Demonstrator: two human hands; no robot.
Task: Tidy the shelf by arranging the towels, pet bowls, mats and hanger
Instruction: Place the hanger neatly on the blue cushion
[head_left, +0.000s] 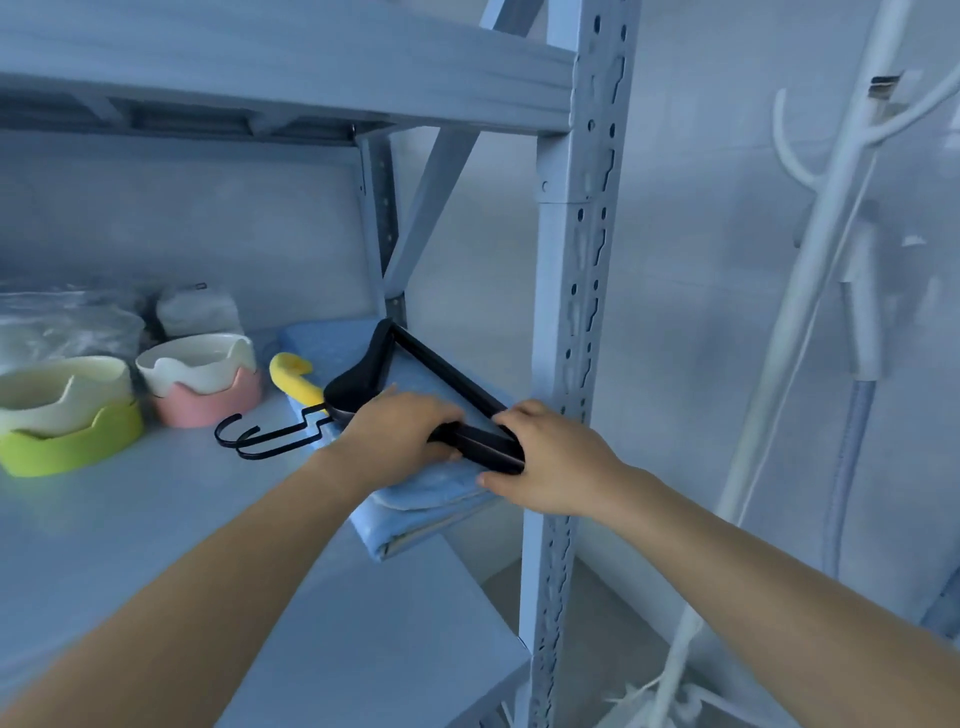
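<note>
A black hanger (447, 371) lies on a stack of folded blue towels (415, 499) at the right end of the shelf, its double hook (260, 434) pointing left. My left hand (400, 426) grips the hanger's near arm from the left. My right hand (545, 457) holds the same end from the right, thumb against the towel edge. A yellow hook-shaped piece (291, 376) lies beside the towels. A white-and-pink pet bowl (202, 379) and a white-and-green pet bowl (62, 410) stand to the left.
The shelf board (156, 545) is bare in front of the bowls. A grey upright post (566, 364) stands just right of my right hand. Clear plastic bags (67, 322) and a white bundle (197, 309) sit at the back. A white coat stand (810, 260) rises at right.
</note>
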